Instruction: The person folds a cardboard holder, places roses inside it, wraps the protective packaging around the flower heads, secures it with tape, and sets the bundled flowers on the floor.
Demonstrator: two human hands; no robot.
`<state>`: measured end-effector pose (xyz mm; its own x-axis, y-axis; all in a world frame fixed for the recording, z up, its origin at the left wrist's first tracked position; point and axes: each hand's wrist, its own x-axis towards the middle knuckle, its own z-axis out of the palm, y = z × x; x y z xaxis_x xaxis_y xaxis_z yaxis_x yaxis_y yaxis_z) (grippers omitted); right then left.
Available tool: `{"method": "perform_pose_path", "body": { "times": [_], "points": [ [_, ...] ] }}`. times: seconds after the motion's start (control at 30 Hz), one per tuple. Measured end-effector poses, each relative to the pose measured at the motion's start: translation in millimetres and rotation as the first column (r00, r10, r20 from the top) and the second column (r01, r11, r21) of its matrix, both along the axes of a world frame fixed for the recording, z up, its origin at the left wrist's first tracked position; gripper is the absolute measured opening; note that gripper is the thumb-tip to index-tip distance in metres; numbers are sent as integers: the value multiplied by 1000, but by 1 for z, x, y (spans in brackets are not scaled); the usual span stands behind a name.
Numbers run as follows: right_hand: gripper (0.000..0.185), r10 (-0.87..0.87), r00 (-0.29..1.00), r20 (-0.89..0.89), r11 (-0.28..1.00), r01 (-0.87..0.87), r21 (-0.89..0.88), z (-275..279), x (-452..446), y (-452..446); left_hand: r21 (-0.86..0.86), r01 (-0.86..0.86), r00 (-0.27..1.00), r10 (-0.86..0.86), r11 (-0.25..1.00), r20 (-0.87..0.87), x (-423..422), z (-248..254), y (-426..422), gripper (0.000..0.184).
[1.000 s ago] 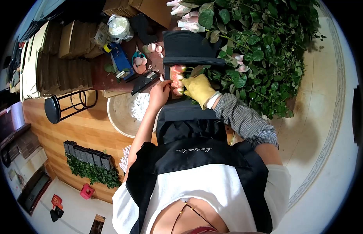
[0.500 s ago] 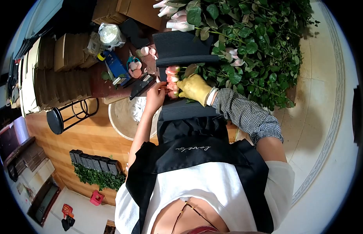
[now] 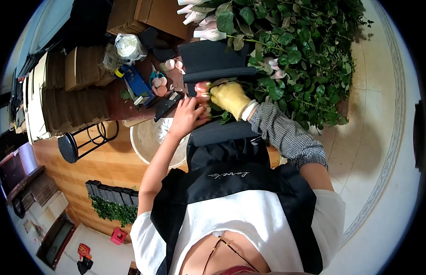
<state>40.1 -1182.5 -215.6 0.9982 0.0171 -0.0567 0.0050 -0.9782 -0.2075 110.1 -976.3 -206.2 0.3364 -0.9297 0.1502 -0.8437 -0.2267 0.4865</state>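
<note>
Pink roses (image 3: 203, 87) lie in a column between two pieces of dark ribbed wrap (image 3: 215, 58), their stems pointing right. Over the lower blooms is my bare left hand (image 3: 187, 118), fingers spread and touching the flowers. My right hand (image 3: 231, 99), in a yellow glove, is curled at the right side of the blooms, around the upper stems just below the heads. The lower roses are partly covered by my left fingers. A black stapler-like tool (image 3: 168, 105) rests left of the roses.
Leafy rose stems (image 3: 304, 68) fill the upper right, with netted blooms (image 3: 209, 34) at their left. Scissors (image 3: 154, 73), loose petals (image 3: 159, 85), a blue tool (image 3: 137, 83) and cardboard stacks (image 3: 84, 68) lie left. Below the table edge are a round bin (image 3: 146, 144) and a stool (image 3: 68, 149).
My left hand has moved from the left edge of the blooms onto the lower ones, its fingers spreading. My gloved right hand has shifted slightly up. The whole view has shifted a little.
</note>
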Motion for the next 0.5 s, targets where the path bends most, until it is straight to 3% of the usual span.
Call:
{"method": "perform_pose_path", "body": {
  "times": [0.07, 0.13, 0.2, 0.27, 0.37, 0.4, 0.43, 0.47, 0.5],
  "points": [
    [17, 98, 995, -2, 995, -98, 11, -11, -5, 5, -33, 10, 999, -8, 999, 42, 3, 4, -3, 32],
    [15, 125, 992, 25, 992, -125, 7, 5, -9, 8, 26, -18, 996, 20, 999, -87, 2, 2, 0, 31],
    [15, -92, 996, -16, 996, 92, -17, 19, -9, 9, 36, -12, 994, 16, 999, -108, 4, -1, 1, 31],
    [15, -117, 992, 46, 992, 119, -46, 20, -11, 7, 47, -1, 990, 7, 999, -139, -1, -4, 3, 30],
    [25, 9, 984, -177, 1000, -7, 12, -7, -2, -6, 100, -14, 986, 30, 995, -162, 2, -5, 2, 28],
    [25, 10, 985, -174, 1000, -8, 9, -3, -1, -7, -19, -43, 966, 37, 999, -256, 3, -5, 2, 25],
    [20, 15, 988, -154, 999, -9, 41, 1, 0, -7, -133, -83, 937, 32, 988, -348, 5, -6, 1, 22],
    [18, 17, 991, -132, 997, -8, 72, 5, 1, -8, -173, -266, 811, 123, 948, -573, 2, -16, 2, 15],
    [22, 32, 983, -180, 996, -16, 93, 10, 2, -10, -162, -457, 754, 284, 874, -593, 2, -30, -1, 14]
  ]
}}
